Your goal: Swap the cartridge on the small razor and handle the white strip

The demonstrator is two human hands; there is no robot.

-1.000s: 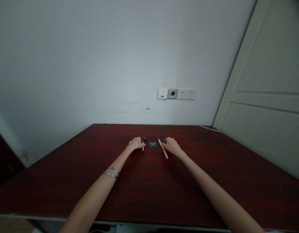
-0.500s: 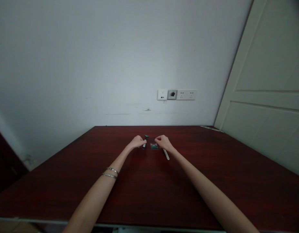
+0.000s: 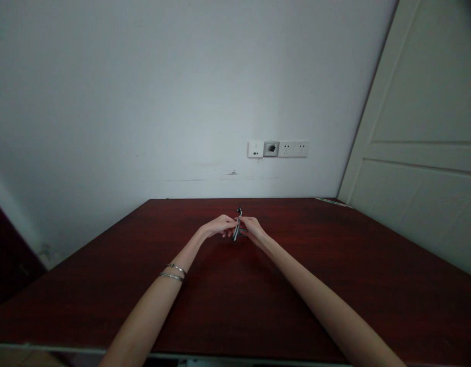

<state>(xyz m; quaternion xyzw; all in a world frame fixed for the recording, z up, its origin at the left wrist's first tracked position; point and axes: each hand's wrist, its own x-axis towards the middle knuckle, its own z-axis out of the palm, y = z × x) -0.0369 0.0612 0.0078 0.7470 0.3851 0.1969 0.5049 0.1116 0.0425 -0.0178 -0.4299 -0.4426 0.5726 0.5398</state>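
Note:
A slim razor (image 3: 236,232) stands tilted between my two hands, its small dark head at the top and its handle running down toward me. My left hand (image 3: 220,225) is closed on it from the left, thumb and finger pinching the handle. From the other side my right hand (image 3: 254,227) pinches it just below the head. Partly hidden behind the razor and my right fingers lies a small clear case (image 3: 242,232). The white strip from the earlier frame cannot be made out separately.
The dark red wooden table (image 3: 235,295) carries all of this. Behind it rises a white wall with a row of sockets (image 3: 278,149). A pale panelled door (image 3: 422,153) stands at the right. Two bracelets (image 3: 173,272) circle my left wrist.
My hands have come together. The razor has moved right with my left hand and leans more, and my right hand has moved left onto it. The white strip no longer shows separately.

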